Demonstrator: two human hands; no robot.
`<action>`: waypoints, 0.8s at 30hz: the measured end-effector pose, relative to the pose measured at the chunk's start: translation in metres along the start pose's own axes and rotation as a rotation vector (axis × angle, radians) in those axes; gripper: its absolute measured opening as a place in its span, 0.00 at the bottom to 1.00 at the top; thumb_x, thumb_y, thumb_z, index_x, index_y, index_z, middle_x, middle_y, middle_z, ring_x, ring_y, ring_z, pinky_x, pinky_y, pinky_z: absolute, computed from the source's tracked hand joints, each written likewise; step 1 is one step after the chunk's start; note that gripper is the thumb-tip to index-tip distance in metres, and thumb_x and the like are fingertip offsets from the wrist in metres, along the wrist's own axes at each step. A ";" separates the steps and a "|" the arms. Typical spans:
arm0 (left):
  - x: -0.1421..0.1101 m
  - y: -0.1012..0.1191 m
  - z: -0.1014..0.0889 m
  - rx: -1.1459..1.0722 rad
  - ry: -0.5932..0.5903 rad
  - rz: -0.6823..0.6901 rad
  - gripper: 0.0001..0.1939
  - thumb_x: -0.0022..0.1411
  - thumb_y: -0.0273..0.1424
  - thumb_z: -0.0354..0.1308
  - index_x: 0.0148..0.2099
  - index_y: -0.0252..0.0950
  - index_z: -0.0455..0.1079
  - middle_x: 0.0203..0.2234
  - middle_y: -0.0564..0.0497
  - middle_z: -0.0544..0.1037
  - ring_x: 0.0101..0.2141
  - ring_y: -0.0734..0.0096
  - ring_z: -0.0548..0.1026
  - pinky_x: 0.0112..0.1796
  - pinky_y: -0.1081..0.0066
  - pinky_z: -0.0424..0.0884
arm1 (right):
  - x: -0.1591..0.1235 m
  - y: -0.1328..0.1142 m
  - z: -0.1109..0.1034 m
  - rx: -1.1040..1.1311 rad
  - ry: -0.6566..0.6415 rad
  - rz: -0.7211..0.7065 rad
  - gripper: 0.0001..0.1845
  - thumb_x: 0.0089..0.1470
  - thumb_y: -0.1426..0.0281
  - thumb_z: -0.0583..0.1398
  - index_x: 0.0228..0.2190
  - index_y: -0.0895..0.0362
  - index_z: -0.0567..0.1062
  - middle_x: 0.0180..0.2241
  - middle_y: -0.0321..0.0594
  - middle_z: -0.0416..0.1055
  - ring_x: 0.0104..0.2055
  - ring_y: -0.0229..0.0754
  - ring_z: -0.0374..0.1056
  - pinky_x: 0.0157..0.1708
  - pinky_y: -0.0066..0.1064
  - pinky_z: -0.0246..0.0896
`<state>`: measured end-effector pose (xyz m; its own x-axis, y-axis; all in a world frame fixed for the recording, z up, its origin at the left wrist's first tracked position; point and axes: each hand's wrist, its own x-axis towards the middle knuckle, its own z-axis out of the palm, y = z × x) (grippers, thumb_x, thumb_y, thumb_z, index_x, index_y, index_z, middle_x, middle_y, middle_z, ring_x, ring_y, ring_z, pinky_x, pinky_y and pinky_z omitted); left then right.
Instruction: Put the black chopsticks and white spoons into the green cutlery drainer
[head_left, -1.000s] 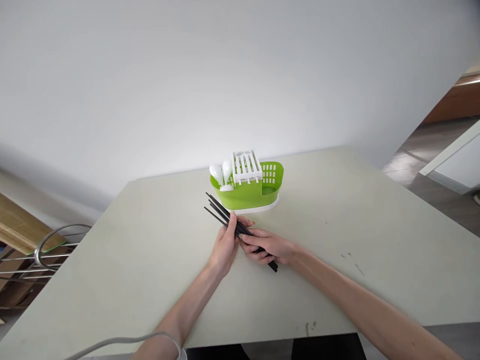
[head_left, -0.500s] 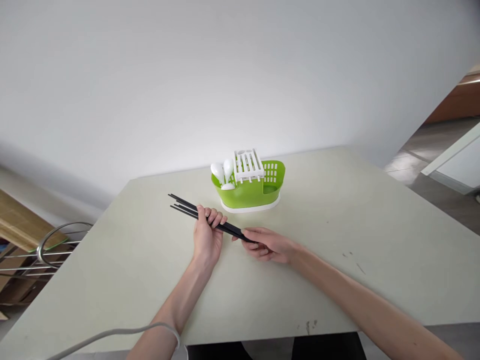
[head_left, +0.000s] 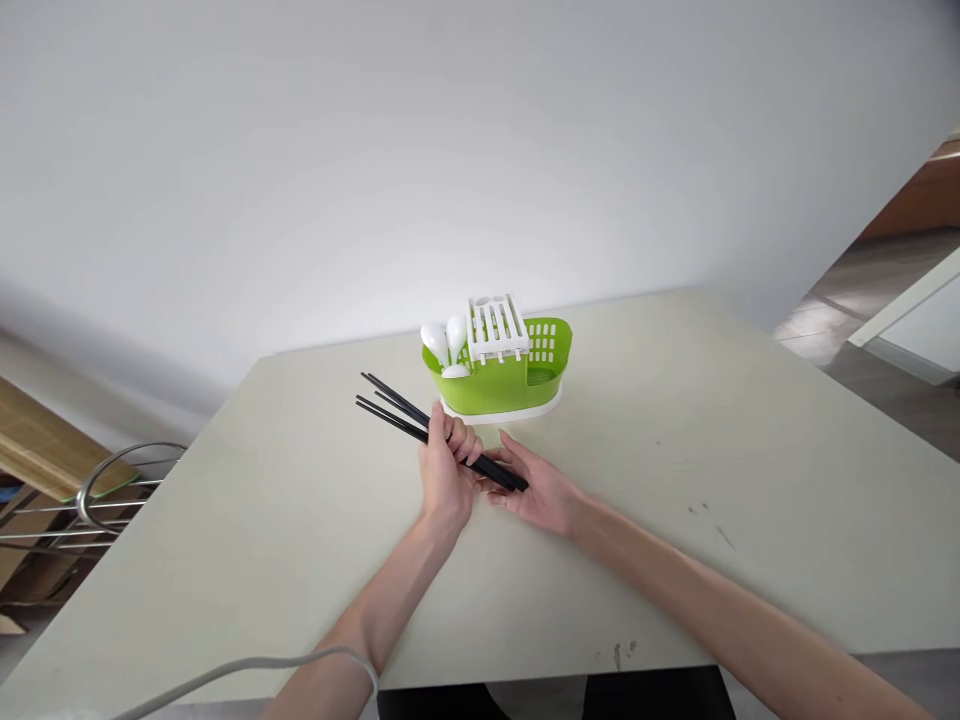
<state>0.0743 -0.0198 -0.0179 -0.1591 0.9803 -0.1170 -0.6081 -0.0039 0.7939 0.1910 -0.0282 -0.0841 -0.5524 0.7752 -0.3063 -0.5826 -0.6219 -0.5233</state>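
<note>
A bundle of several black chopsticks (head_left: pixel 397 402) slants across my hands, thin tips fanned out to the upper left. Wrapped round its middle is my left hand (head_left: pixel 448 470), closed. My right hand (head_left: pixel 538 487) touches the thick lower ends; its thumb is raised off them, its fingers lie open beneath, partly hidden. Just beyond my hands stands a green cutlery basket (head_left: pixel 480 400) with a white base and a white slatted rack (head_left: pixel 498 328) across its middle. White spoons (head_left: pixel 456 337) stand upright in its left compartment.
The pale table (head_left: pixel 300 520) meets a white wall (head_left: pixel 480 150) behind the basket. A grey cable (head_left: pixel 247 664) runs over my left forearm. Left of the table are a metal wire rack (head_left: pixel 94 505) and a wooden board (head_left: pixel 60 440).
My left hand has moved right with the chopsticks, closer to my right hand. My right thumb has lifted off the thick ends. The basket stands where it was.
</note>
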 end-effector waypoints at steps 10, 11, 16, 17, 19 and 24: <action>-0.007 -0.003 -0.004 0.116 -0.043 0.035 0.28 0.66 0.51 0.64 0.28 0.38 0.55 0.21 0.61 0.51 0.19 0.81 0.50 0.20 0.79 0.58 | -0.001 0.006 -0.002 -0.014 -0.034 -0.052 0.22 0.61 0.50 0.65 0.34 0.57 0.80 0.35 0.42 0.78 0.42 0.46 0.75 0.49 0.41 0.68; -0.005 0.001 -0.008 0.114 -0.043 0.031 0.28 0.66 0.50 0.65 0.29 0.38 0.55 0.21 0.61 0.51 0.19 0.82 0.50 0.19 0.79 0.57 | -0.001 0.005 -0.002 -0.023 -0.044 -0.052 0.22 0.60 0.50 0.66 0.35 0.57 0.80 0.36 0.43 0.79 0.43 0.47 0.76 0.50 0.41 0.69; 0.014 0.036 -0.041 0.235 -0.029 0.004 0.24 0.65 0.46 0.66 0.31 0.38 0.57 0.21 0.63 0.49 0.18 0.83 0.47 0.17 0.80 0.49 | -0.006 0.002 0.002 -0.072 -0.080 -0.043 0.21 0.59 0.50 0.68 0.39 0.56 0.78 0.44 0.47 0.81 0.51 0.50 0.77 0.57 0.47 0.67; 0.018 0.046 -0.050 0.293 -0.016 0.007 0.23 0.64 0.46 0.66 0.32 0.38 0.58 0.21 0.63 0.49 0.17 0.83 0.46 0.17 0.80 0.47 | -0.007 0.001 0.003 -0.099 -0.095 -0.047 0.22 0.59 0.50 0.68 0.40 0.56 0.78 0.46 0.48 0.81 0.53 0.51 0.76 0.59 0.47 0.66; 0.024 0.068 -0.070 0.456 0.006 0.015 0.23 0.63 0.47 0.66 0.34 0.39 0.58 0.21 0.64 0.50 0.17 0.83 0.47 0.17 0.79 0.45 | -0.010 -0.001 0.006 -0.152 -0.109 -0.061 0.22 0.58 0.52 0.69 0.41 0.56 0.77 0.47 0.49 0.81 0.54 0.51 0.76 0.61 0.48 0.65; 0.026 0.118 -0.119 1.260 0.059 0.038 0.20 0.66 0.52 0.58 0.42 0.41 0.62 0.19 0.61 0.60 0.17 0.75 0.57 0.19 0.74 0.53 | -0.015 -0.005 0.010 -0.233 -0.091 -0.041 0.21 0.58 0.53 0.70 0.43 0.56 0.76 0.50 0.49 0.80 0.51 0.50 0.78 0.56 0.46 0.69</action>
<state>-0.0939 -0.0182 0.0017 -0.2141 0.9733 -0.0824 0.5538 0.1905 0.8106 0.1961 -0.0379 -0.0693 -0.5888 0.7796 -0.2135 -0.4585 -0.5396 -0.7061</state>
